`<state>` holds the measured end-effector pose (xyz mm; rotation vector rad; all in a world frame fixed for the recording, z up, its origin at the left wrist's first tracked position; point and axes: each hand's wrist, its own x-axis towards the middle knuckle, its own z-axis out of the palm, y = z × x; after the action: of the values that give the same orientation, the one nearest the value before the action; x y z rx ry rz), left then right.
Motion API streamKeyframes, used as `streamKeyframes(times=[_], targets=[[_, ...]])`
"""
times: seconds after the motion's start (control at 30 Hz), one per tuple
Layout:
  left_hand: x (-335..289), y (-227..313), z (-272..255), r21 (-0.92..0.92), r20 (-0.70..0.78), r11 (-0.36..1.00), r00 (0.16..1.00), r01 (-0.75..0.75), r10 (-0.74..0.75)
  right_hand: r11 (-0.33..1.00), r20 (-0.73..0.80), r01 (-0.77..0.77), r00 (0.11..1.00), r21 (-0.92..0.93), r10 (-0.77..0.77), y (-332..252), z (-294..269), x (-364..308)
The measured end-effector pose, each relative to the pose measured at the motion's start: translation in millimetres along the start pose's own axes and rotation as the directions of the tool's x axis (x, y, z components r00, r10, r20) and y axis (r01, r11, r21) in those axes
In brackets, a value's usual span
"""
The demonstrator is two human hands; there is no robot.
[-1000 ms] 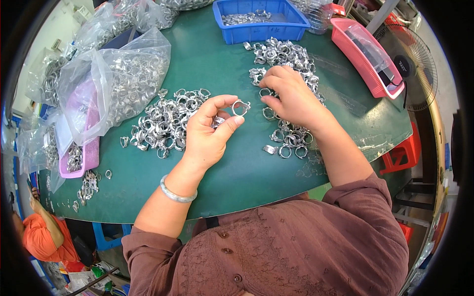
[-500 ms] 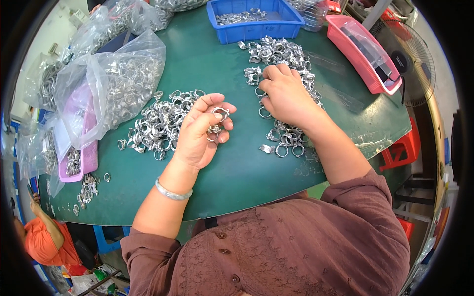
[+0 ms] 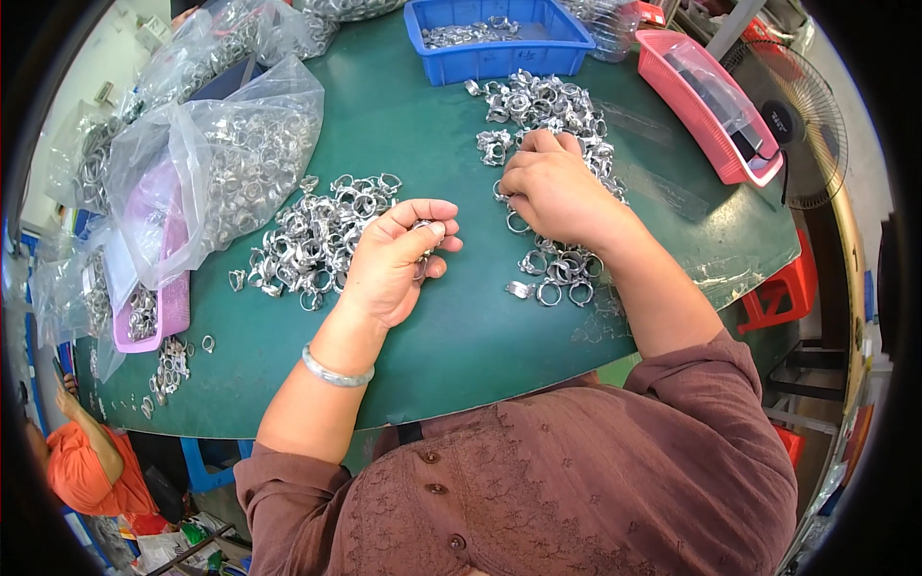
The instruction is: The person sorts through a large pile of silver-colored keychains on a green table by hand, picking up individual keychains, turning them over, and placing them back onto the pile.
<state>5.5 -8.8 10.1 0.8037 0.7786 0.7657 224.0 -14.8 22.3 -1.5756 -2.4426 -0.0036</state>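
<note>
My left hand [image 3: 392, 261] is closed around silver metal rings, pinched between thumb and fingers; the fingers cover most of them. Just beside it lies a loose heap of silver rings [image 3: 312, 245] on the green table [image 3: 451, 346]. Over a second, longer heap of rings [image 3: 547, 101] on the right, my right hand [image 3: 555, 187] reaches down with its fingers curled together. Whatever sits between those fingertips is hidden under the hand. A few rings [image 3: 550, 291] of that heap lie nearer to me, below my right wrist.
At the back stands a blue tray [image 3: 504, 65] with rings inside. A pink basket [image 3: 706, 106] is at the right, near a fan [image 3: 797, 125]. Clear plastic bags of rings [image 3: 254, 154] and a purple basket [image 3: 154, 312] crowd the left. A person in orange [image 3: 91, 470] is at lower left.
My left hand has turned slightly, its fingers folding further over the rings so less of them shows. The right hand has shifted a little, staying over the right heap with fingers more bent.
</note>
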Motion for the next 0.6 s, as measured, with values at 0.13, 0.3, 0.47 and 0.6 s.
streamKeyframes(times=[0.13,0.3,0.47,0.6], targets=[[0.7,-0.6,-0.5,0.045,0.002,0.999,1.0,0.008,-0.008,0.999,-0.049,0.016,0.999,0.04,-0.014,3.1,4.8,0.8],[0.8,-0.5,1.3,0.098,-0.011,0.995,1.0,0.03,-0.029,0.996,-0.054,0.031,0.998,0.086,-0.026,2.9,7.2,1.3],[0.0,1.1,3.4,0.13,-0.017,0.99,0.999,0.047,-0.045,0.996,-0.101,0.052,0.994,0.072,-0.045,0.1,8.9,1.5],[-1.9,2.4,5.9,0.128,-0.037,0.99,0.998,0.058,-0.054,0.953,-0.229,0.123,0.972,0.277,-0.059,-4.8,5.7,5.1]])
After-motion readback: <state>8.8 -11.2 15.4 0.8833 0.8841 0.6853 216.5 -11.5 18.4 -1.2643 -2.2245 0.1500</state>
